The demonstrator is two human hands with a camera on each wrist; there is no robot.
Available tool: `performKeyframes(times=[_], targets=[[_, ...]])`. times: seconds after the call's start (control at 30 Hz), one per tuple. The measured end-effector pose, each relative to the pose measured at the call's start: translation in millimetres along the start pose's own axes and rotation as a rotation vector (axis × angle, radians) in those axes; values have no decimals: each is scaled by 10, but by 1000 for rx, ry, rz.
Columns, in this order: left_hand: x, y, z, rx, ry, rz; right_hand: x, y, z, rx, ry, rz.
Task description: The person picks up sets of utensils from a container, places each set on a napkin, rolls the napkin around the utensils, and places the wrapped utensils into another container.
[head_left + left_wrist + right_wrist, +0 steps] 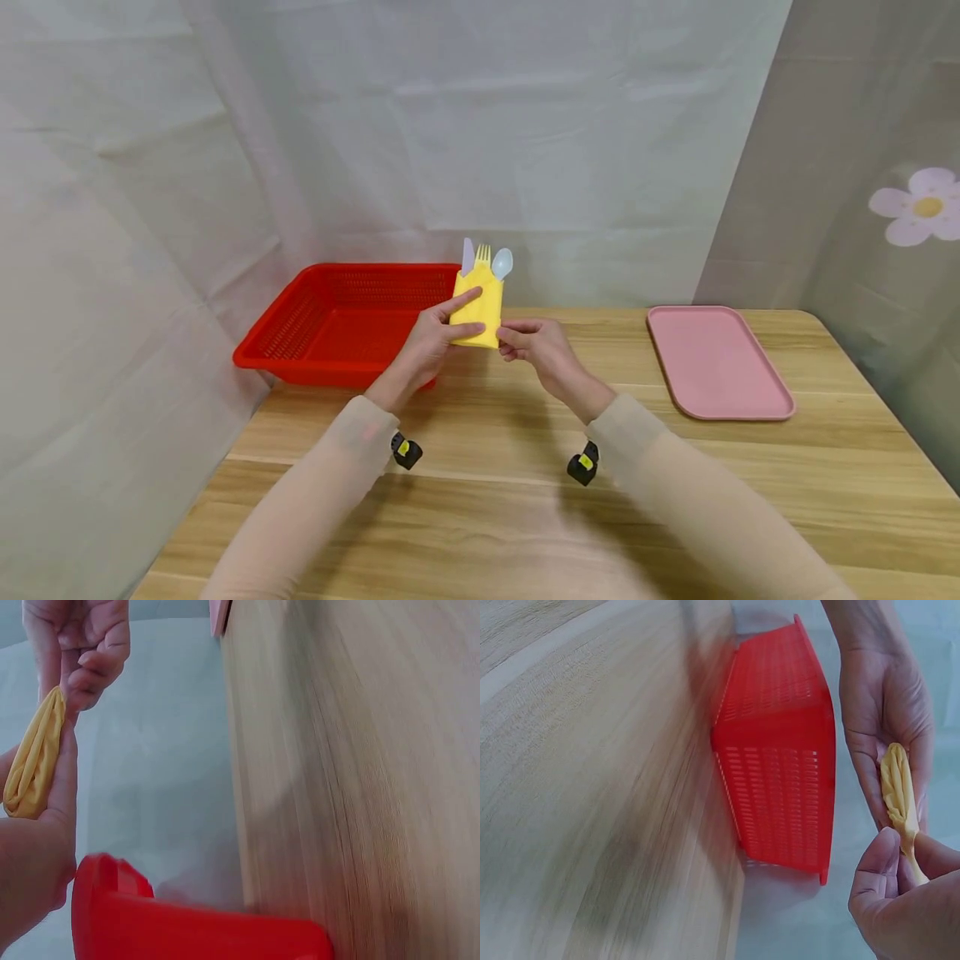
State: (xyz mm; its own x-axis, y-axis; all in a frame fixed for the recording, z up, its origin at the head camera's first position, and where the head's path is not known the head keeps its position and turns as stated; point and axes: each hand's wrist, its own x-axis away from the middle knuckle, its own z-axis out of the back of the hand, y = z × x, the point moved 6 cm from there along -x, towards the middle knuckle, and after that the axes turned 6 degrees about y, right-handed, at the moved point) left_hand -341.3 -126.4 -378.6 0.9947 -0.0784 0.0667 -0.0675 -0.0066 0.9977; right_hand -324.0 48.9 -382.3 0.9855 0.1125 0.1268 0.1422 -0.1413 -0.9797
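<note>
A folded yellow napkin (478, 308) is held up above the table, with a pale purple knife (468, 257), a pale yellow fork (483, 254) and a pale blue spoon (502, 263) sticking out of its top. My left hand (433, 333) grips the napkin from its left side, thumb and fingers on either face. At the lower right corner, my right hand (542, 346) pinches the napkin's edge. Both wrist views show the napkin's folded lower end (36, 761) between the hands; the cutlery is hidden there.
A red plastic basket (330, 367) with perforated sides stands at the table's back left, behind my left hand. Toward the back right lies a pink tray (716, 358) on the wooden table (487, 517). Pale cloth curtains (525, 150) hang behind the table.
</note>
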Motion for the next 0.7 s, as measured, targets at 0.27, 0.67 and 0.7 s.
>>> performKeyframes(times=[0.27,0.67,0.7], targets=[[-14,29,131,-4,0,26,-14,50,-60,4,-33,18],[-15,118,464,-51,30,97,-75,189,-158,24,-28,-21],[-20,117,487,-55,29,102,-80,200,-174,23,-25,-23]])
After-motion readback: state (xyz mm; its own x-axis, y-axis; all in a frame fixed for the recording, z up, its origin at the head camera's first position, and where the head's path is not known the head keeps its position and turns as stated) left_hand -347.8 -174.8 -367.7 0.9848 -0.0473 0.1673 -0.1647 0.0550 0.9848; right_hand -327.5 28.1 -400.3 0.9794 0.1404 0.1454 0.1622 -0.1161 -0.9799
